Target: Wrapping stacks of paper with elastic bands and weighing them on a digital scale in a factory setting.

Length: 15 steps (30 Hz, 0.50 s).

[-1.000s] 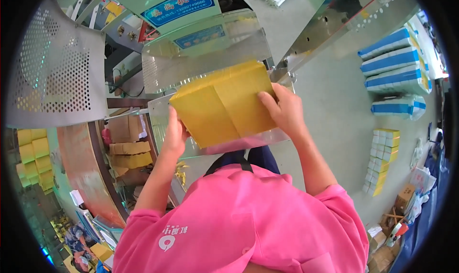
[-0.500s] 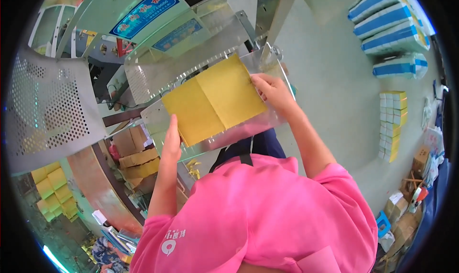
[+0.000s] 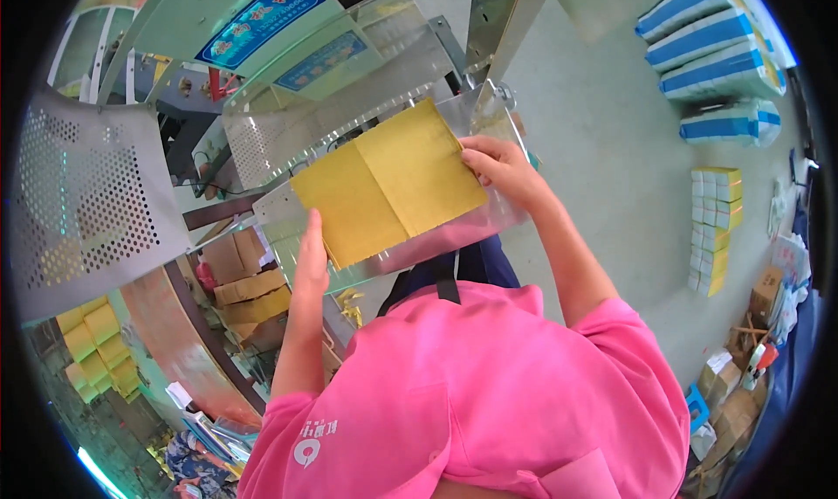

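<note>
A yellow sheet or stack of paper [image 3: 349, 204], with a crease down its middle, is held tilted between my two hands. My left hand [image 3: 312, 250] steadies its lower left edge, the thumb along the side and the other fingers mostly hidden. At its right edge my right hand [image 3: 502, 169] pinches it between thumb and fingers. Under the paper lies the machine's shiny metal tray [image 3: 454, 241], which reflects pink. Just beyond the paper stands a clear guard [image 3: 349, 89] on the machine.
A perforated metal panel [image 3: 87, 202] is at left. Yellow bundles [image 3: 100, 346] and cardboard [image 3: 249, 281] lie below it. Blue-and-white packages [image 3: 711, 54] and yellow-white stacks [image 3: 716, 228] sit on the floor at right. Another person [image 3: 196, 460] is at lower left.
The paper and both hands have barely moved, still holding the same pose. The view has shifted very slightly.
</note>
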Each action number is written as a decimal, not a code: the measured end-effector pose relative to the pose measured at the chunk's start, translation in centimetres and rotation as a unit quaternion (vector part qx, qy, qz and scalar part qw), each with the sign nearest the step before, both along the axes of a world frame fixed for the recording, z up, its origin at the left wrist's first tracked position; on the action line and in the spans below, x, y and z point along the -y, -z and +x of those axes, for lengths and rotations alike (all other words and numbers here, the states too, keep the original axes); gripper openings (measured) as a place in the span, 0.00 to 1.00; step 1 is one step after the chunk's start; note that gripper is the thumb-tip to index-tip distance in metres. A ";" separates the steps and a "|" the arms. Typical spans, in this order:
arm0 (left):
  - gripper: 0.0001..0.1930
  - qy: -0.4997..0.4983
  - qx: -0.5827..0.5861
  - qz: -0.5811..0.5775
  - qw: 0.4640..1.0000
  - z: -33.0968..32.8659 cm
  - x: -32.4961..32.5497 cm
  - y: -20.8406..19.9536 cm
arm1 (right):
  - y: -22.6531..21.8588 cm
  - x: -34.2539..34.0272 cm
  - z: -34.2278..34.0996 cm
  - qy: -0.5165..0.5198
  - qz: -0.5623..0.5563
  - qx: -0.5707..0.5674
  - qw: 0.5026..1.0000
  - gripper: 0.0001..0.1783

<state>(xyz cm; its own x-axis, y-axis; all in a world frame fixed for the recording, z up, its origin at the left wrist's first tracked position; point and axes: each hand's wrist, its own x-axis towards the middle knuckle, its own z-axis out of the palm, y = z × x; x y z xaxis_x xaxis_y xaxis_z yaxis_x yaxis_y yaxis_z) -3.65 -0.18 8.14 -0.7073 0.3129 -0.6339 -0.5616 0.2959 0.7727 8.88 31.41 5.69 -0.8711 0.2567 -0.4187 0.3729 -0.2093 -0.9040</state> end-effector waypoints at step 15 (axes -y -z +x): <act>0.28 -0.128 -0.030 0.055 0.990 0.2 2.4 5.8 | 2.0 1.9 -1.1 0.104 -0.015 -0.029 0.994 0.17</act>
<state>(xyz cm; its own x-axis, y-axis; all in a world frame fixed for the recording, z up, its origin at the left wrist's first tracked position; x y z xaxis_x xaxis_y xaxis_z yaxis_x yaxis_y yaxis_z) -3.43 -2.59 2.37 -0.8077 0.1843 -0.5601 -0.5591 0.0623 0.8268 7.77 29.52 3.70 -0.8233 0.4211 -0.3805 0.2671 -0.3041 -0.9144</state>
